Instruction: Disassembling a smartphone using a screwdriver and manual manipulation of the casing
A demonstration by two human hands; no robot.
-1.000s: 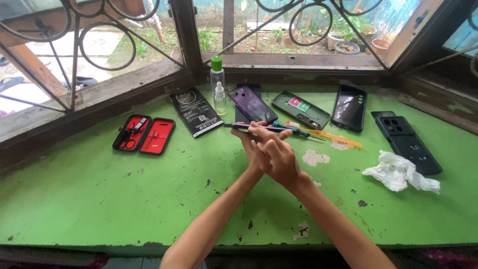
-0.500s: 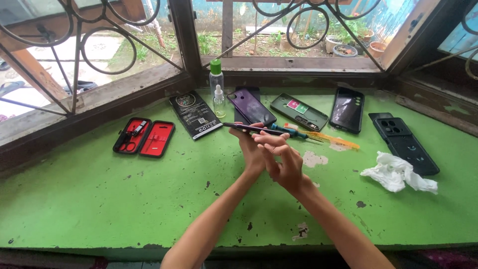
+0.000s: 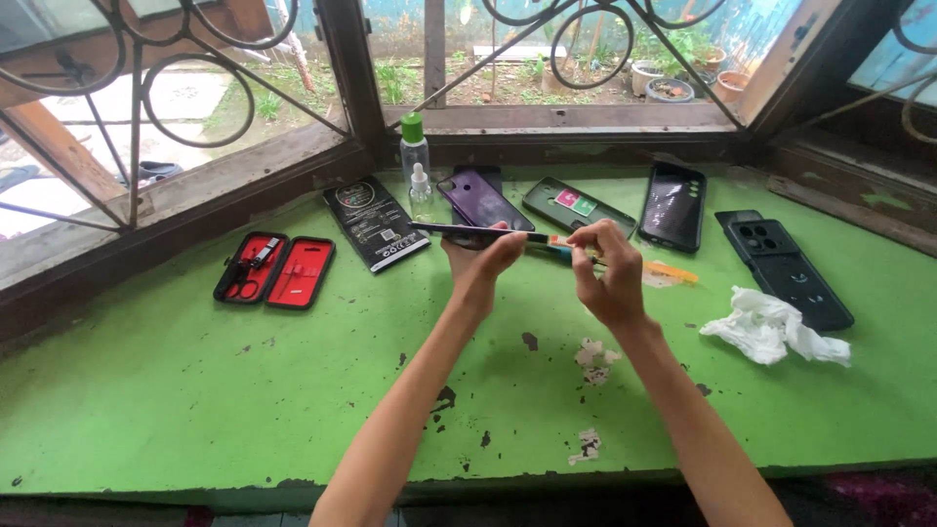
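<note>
Green, chipped-paint windowsill table (image 3: 195,410) fills the frame below barred windows. At centre, the left hand (image 3: 478,259) grips a thin dark phone (image 3: 478,231) edge-on, held level above the table; the right hand (image 3: 605,273) pinches a slim teal-and-orange tool (image 3: 586,256) at the phone's right end. Work looks underway, not finished. Behind lie dark phone covers (image 3: 673,205); at left an open red tool case (image 3: 275,271); at right a crumpled white tissue (image 3: 771,327).

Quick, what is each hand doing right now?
Left hand: closed, holding a thin dark phone edge-on.
Right hand: closed, pinching a small teal tool.
</note>
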